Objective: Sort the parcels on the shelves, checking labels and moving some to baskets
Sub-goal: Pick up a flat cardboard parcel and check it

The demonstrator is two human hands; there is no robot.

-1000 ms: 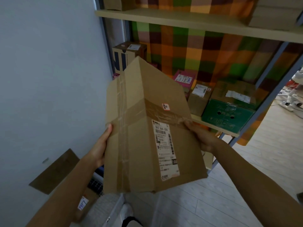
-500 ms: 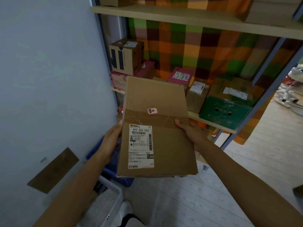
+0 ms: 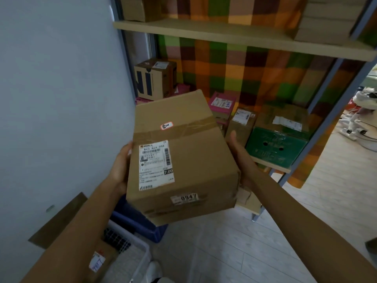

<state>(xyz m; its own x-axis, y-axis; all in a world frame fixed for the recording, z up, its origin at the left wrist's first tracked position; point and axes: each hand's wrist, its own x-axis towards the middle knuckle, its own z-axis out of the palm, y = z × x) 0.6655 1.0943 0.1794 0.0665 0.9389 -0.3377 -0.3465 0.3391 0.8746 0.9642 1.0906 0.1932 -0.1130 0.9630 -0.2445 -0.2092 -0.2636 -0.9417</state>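
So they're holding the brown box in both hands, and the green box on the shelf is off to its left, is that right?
Not quite. In the head view the green box sits on the shelf to the right of the brown box, not its left. The left hand and right hand do hold it.

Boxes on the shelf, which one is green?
The box at the shelf's right end, with two round holes in its green front. The others are brown or pink.
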